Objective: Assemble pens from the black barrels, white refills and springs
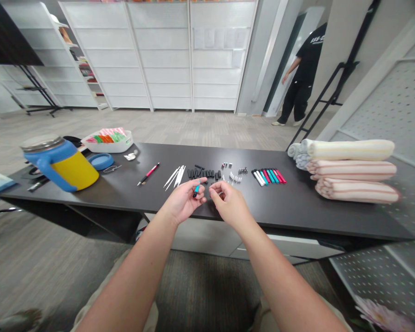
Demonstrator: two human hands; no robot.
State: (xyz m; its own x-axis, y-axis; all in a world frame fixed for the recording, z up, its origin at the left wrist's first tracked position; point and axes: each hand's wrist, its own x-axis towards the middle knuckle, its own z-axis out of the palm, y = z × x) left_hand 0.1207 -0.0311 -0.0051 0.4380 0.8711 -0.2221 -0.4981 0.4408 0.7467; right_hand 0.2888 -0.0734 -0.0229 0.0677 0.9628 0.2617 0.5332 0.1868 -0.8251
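Observation:
In my left hand (pixel 186 198), palm up, lies a short teal and black pen part (pixel 196 191), held by the curled fingers while the index finger stretches out. Close beside it, my right hand (pixel 226 198) has thumb and fingertips pinched together; whatever may be between them is too small to make out. Just beyond the hands are black pen pieces (pixel 212 174), small clear pieces (pixel 235 177) and small silver pieces (pixel 242 170). Thin white refills (pixel 180 175) lie to the left. On the right is a row of white, teal and red pen barrels (pixel 271 176).
A red and black pen (pixel 148 174) lies left on the dark table (pixel 318 216). Farther left stand a blue and yellow mug (pixel 72 168), a blue lid (pixel 101 161) and a white basket (pixel 112 147) of colourful packets. Rolled towels (pixel 354 170) are stacked right. A person (pixel 302 74) stands beyond.

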